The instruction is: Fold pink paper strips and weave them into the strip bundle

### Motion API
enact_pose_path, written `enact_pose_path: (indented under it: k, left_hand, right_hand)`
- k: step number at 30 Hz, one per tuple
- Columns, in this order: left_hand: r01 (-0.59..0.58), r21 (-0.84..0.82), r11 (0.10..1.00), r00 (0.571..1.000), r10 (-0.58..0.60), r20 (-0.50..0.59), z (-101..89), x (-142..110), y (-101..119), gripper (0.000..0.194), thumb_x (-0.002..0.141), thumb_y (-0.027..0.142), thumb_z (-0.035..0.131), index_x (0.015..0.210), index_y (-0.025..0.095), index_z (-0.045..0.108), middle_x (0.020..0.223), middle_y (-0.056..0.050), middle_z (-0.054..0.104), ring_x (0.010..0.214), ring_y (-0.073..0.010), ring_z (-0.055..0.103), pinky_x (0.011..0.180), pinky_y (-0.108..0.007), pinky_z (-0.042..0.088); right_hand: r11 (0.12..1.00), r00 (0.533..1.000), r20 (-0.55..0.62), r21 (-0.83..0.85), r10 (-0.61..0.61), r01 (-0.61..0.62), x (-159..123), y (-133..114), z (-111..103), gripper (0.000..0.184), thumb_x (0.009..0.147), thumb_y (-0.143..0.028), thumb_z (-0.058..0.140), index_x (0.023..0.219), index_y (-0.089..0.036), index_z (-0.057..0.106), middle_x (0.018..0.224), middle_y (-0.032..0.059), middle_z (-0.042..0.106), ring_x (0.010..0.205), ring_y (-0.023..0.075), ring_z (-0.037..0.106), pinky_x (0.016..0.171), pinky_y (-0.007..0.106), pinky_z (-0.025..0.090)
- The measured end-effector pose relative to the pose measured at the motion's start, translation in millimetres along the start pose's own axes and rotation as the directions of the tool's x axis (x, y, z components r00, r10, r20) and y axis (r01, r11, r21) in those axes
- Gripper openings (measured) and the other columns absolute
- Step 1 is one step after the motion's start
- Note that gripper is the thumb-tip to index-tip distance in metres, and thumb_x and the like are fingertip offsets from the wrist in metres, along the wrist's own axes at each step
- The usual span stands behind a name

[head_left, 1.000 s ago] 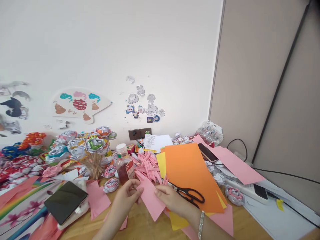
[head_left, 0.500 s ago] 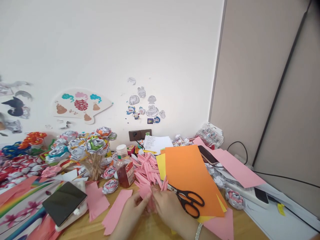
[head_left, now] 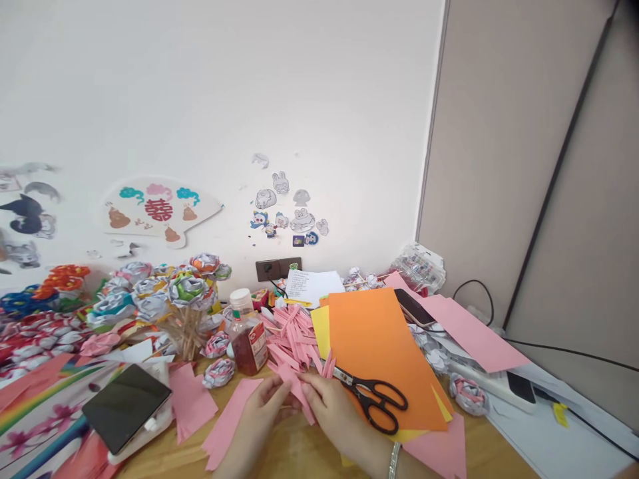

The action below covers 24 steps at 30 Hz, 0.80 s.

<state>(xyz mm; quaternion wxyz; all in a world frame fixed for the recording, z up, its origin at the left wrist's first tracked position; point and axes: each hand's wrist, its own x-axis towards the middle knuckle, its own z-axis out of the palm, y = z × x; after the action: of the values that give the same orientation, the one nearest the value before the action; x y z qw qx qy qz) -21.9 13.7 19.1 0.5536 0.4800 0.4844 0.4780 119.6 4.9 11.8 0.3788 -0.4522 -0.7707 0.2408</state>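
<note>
Watching remotely, I see the pink paper (head_left: 300, 394), spread broad a second ago, now narrowed to a slim strip; I judge it has been folded lengthwise. Fingers of my left hand (head_left: 265, 403) and right hand (head_left: 329, 406) pinch it above the bench (head_left: 304, 454), just before the heaped pink strips (head_left: 294, 332).

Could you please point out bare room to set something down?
Bare wood shows between left hand and right hand, with another strip between the near pink sheet and white sheets. Behind and beside the hands is crowded: folded pink strips, bottle, orange sheet, scissors.
</note>
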Motion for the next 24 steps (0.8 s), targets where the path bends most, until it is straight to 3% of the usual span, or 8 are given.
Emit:
enact_pose_path:
  k: [4, 8, 11, 14, 18, 24]
  left_hand:
    - [-0.036, 0.058, 0.998, 0.999, 0.035, 0.006, -3.9, 3, 0, 0.028, 0.060, 0.039, 0.061, 0.076, 0.016, 0.059, 0.072, -0.001, 0.065, 0.067, -0.0187, 0.060, 0.061, -0.028, 0.049]
    - [-0.176, 0.264, 0.948, 0.984, 0.177, 0.019, -2.6, -2, 4, 0.026, 0.063, 0.040, 0.057, 0.074, 0.016, 0.062, 0.072, -0.003, 0.066, 0.070, -0.0195, 0.059, 0.061, -0.026, 0.046]
    - [-0.236, 0.367, 0.900, 0.971, 0.229, 0.064, 2.8, -10, 10, 0.022, 0.065, 0.037, 0.055, 0.066, 0.017, 0.063, 0.066, -0.002, 0.066, 0.069, -0.0199, 0.058, 0.062, -0.025, 0.045]
    - [-0.218, 0.377, 0.900, 0.976, 0.195, 0.099, 7.5, -15, 13, 0.021, 0.067, 0.035, 0.053, 0.069, 0.017, 0.064, 0.067, -0.002, 0.066, 0.070, -0.0205, 0.059, 0.062, -0.025, 0.044]
    - [-0.213, 0.413, 0.885, 0.977, 0.191, 0.095, 9.6, -18, 14, 0.020, 0.068, 0.033, 0.051, 0.068, 0.016, 0.062, 0.066, -0.002, 0.064, 0.068, -0.0196, 0.057, 0.061, -0.025, 0.043]
    - [-0.207, 0.424, 0.882, 0.978, 0.177, 0.109, 9.9, -19, 14, 0.020, 0.069, 0.033, 0.050, 0.065, 0.016, 0.060, 0.065, -0.002, 0.063, 0.067, -0.0189, 0.056, 0.060, -0.024, 0.042]
  right_hand:
    - [0.985, 0.998, -0.009, 0.163, 0.060, -0.057, 3, 6, 4, 0.030, 0.085, -0.034, 0.035, 0.097, -0.020, 0.058, 0.086, 0.0049, 0.063, 0.079, 0.0160, 0.057, 0.070, 0.024, 0.041]
    - [0.940, 0.992, -0.050, 0.328, 0.114, -0.091, 8, 16, 5, 0.031, 0.079, -0.039, 0.045, 0.101, -0.019, 0.056, 0.093, 0.0066, 0.061, 0.083, 0.0178, 0.056, 0.071, 0.027, 0.041]
    - [0.852, 0.993, -0.034, 0.518, 0.113, -0.079, 12, 22, 2, 0.032, 0.073, -0.040, 0.054, 0.093, -0.016, 0.058, 0.089, 0.0064, 0.061, 0.080, 0.0172, 0.055, 0.070, 0.027, 0.042]
    - [0.752, 0.992, 0.025, 0.650, 0.126, -0.112, 13, 24, 0, 0.028, 0.068, -0.040, 0.059, 0.080, -0.014, 0.060, 0.075, 0.0033, 0.059, 0.070, 0.0144, 0.054, 0.064, 0.025, 0.042]
    - [0.697, 0.986, 0.051, 0.701, 0.161, -0.150, 12, 22, 0, 0.026, 0.066, -0.039, 0.062, 0.073, -0.014, 0.058, 0.066, -0.0004, 0.054, 0.061, 0.0110, 0.050, 0.058, 0.022, 0.039]
    - [0.714, 0.983, 0.031, 0.684, 0.179, -0.152, 13, 18, 0, 0.026, 0.066, -0.039, 0.061, 0.068, -0.013, 0.058, 0.061, -0.0013, 0.050, 0.057, 0.0099, 0.045, 0.055, 0.021, 0.037]
